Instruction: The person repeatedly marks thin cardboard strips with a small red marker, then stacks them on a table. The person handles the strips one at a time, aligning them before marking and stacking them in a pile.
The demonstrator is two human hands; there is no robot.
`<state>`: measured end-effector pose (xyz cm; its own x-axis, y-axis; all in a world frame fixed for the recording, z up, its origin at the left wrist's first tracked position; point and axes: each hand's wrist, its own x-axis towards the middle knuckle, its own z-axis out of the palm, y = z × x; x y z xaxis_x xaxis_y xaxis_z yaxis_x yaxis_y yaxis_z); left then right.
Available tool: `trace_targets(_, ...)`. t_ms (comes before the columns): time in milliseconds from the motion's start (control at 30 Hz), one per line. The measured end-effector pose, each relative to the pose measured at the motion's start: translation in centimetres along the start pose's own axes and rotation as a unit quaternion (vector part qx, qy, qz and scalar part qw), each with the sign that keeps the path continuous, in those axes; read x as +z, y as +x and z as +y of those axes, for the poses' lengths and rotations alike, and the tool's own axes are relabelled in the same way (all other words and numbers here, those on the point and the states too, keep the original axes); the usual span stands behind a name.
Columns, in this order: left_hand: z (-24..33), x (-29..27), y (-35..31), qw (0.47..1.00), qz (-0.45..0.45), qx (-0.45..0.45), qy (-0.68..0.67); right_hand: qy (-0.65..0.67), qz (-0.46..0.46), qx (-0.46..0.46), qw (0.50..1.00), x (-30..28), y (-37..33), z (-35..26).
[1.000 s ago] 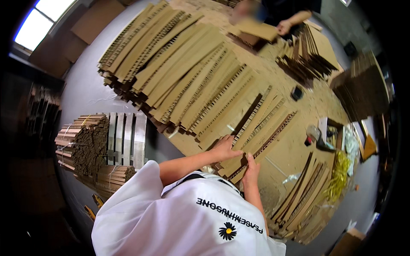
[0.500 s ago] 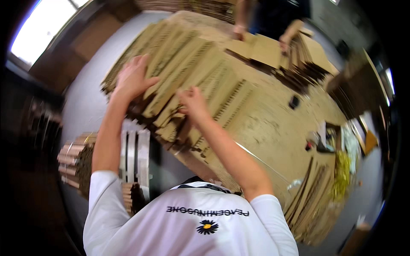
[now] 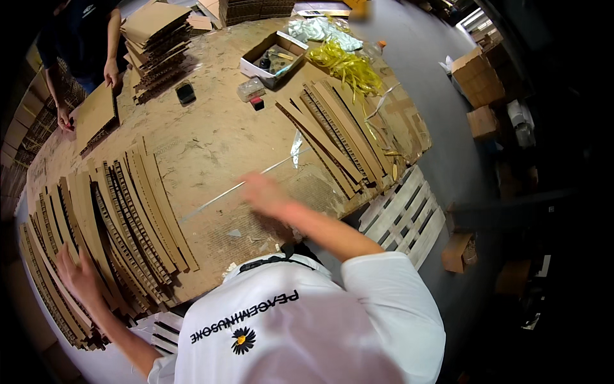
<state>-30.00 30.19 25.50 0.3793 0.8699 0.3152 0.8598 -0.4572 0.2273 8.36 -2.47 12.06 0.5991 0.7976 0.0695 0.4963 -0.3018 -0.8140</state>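
Hands at a cardboard-strip worktable, head view

The left hand point(image 3: 80, 278) lies flat, fingers spread, on the fanned rows of corrugated cardboard strips point(image 3: 121, 224) at the table's left end; it grips nothing, and its wrist runs out behind the white shirt point(image 3: 300, 326). The right hand point(image 3: 265, 195) is motion-blurred above the bare tabletop point(image 3: 211, 141) near a thin pale strip point(image 3: 236, 187); whether it is open or closed, or holds anything, cannot be told. A second set of cardboard strips point(image 3: 339, 134) lies at the right edge, beside yellow strapping point(image 3: 345, 64) and a small open box point(image 3: 275, 54) whose contents are too small to identify. A co-worker's hand point(image 3: 112, 72) rests by a stack of cardboard sheets point(image 3: 157, 38); that person is cut off by the frame edge. A white pallet point(image 3: 406, 214) shows below the table.
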Motion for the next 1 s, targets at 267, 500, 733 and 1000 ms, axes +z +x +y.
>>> trace_targets(267, 35.3, 18.6, -12.0, 0.633, -0.604, -0.014, -0.484, -0.285, 0.223, 0.253, 0.897, -22.2, -7.7, 18.1)
trace_targets(500, 55.1, 32.5, -25.4, 0.775, -0.444, -0.045, -0.447, -0.252, 0.043, 0.324, 0.911, -25.0, -3.6, 16.9)
trace_targets(733, 59.7, 26.4, -25.7, 0.618, -0.539, -0.183, -0.543, 0.066, 0.091, 0.277, 0.954, -25.5, -8.9, 21.6)
trace_targets(1000, 50.9, 22.6, -23.6, 0.654, -0.467, -0.192, -0.564, 0.357, 0.023, 0.195, 0.913, -20.3, -7.2, 13.9)
